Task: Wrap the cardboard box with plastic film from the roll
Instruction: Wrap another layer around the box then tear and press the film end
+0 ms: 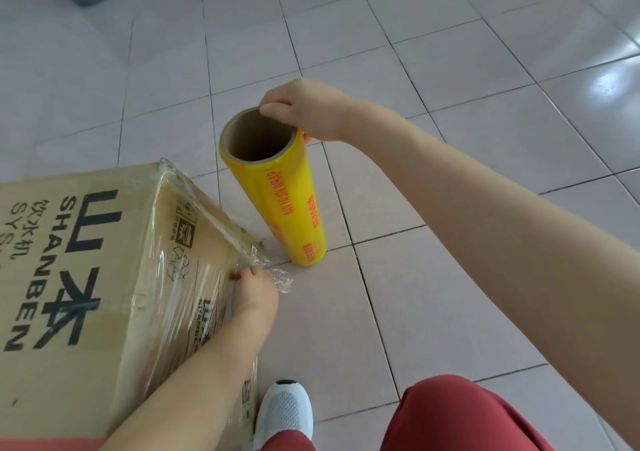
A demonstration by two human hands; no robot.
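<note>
Head view: clear plastic film [194,298] already covers the brown printed cardboard box [69,260] at eight o'clock. Left hand [254,289] pinches its crumpled tail there; right hand [311,111] grips the rim of the yellow film roll [284,194], upright at the box's two o'clock. Wrapping looks nearly done; the tail needs smoothing down.

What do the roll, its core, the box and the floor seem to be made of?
Roll: glossy yellow plastic film, wound in layers. Core: matte brown cardboard tube, visible at the open end. Box: matte tan cardboard with black print; clear film, wrinkled and shiny, covers its side. Floor: pale glazed tiles, probably ceramic, given grout lines and glare.
</note>
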